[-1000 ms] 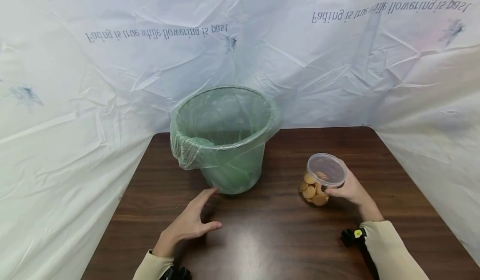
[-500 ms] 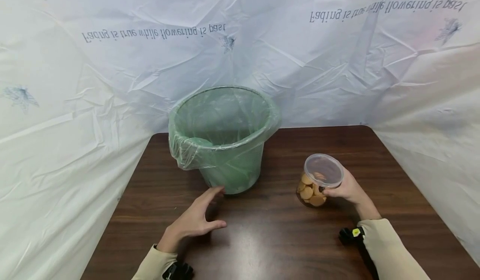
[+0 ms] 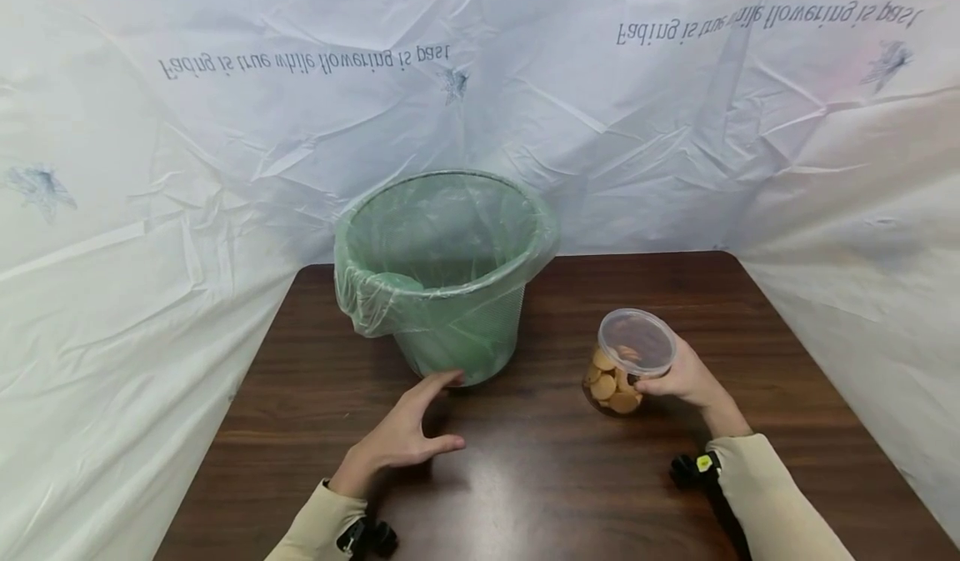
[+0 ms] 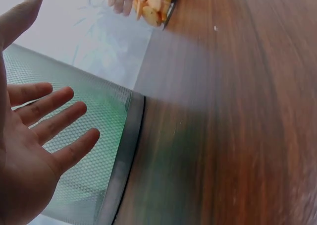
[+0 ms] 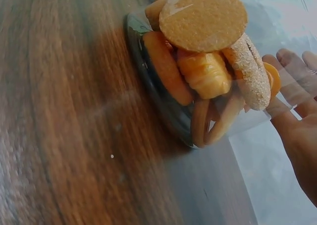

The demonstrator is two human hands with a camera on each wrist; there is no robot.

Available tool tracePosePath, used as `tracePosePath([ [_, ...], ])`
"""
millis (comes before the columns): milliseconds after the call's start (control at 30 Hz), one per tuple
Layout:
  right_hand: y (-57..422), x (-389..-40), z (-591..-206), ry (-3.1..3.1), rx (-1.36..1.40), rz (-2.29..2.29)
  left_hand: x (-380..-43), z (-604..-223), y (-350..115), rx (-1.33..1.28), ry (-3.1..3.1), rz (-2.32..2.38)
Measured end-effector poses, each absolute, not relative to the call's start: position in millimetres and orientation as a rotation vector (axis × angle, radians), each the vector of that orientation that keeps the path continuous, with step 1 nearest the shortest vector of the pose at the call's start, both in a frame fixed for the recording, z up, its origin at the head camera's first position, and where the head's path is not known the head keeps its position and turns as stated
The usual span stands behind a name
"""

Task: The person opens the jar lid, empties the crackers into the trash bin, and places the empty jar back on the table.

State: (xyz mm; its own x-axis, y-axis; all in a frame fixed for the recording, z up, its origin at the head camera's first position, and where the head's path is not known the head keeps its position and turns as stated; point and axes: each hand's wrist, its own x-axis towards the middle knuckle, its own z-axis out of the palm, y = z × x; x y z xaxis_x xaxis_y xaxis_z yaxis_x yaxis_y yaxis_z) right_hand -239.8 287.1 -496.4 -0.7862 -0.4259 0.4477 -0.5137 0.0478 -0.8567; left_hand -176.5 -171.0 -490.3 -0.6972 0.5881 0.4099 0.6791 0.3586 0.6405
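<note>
A clear plastic jar [image 3: 611, 378] of cookies with a translucent lid [image 3: 637, 342] is on the right of the table in the head view. My right hand [image 3: 688, 373] grips it from its right side, thumb toward me. Through the jar wall in the right wrist view I see a round cookie [image 5: 203, 19] and a sesame-coated one [image 5: 250, 74]. My left hand [image 3: 405, 429] hovers above the table with fingers extended and thumb spread, holding nothing. It is in front of a mesh bin [image 3: 480, 336]; in the left wrist view the fingers show before the bin's mesh [image 4: 94, 150].
A green bag [image 3: 375, 294] lines the bin and folds over its rim. The brown wooden table [image 3: 555, 478] runs up to white printed sheeting [image 3: 637, 144] at the back and sides. A black wrist camera [image 3: 367, 536] sits on the left sleeve.
My right hand and the jar have shifted a little to the left. My left hand has moved slightly to the right, its fingers still spread.
</note>
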Motion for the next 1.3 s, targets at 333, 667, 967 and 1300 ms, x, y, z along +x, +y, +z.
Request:
tracePosePath([
  [333,284,-237,-495,-2.227,0.971,1.858,-176,-489,-164,-1.165,-2.521,-1.291],
  [667,281,-238,-495,-2.212,1.006,1.8,-180,-488,-156,-1.204,-2.5,-1.229],
  [967,277,-231,-499,-2.23,1.028,1.79,-176,-491,-151,-1.19,-2.518,-1.203],
  [1300,273,-234,-501,-2.215,1.108,1.908,-178,-489,-147,-1.185,-2.546,-1.213],
])
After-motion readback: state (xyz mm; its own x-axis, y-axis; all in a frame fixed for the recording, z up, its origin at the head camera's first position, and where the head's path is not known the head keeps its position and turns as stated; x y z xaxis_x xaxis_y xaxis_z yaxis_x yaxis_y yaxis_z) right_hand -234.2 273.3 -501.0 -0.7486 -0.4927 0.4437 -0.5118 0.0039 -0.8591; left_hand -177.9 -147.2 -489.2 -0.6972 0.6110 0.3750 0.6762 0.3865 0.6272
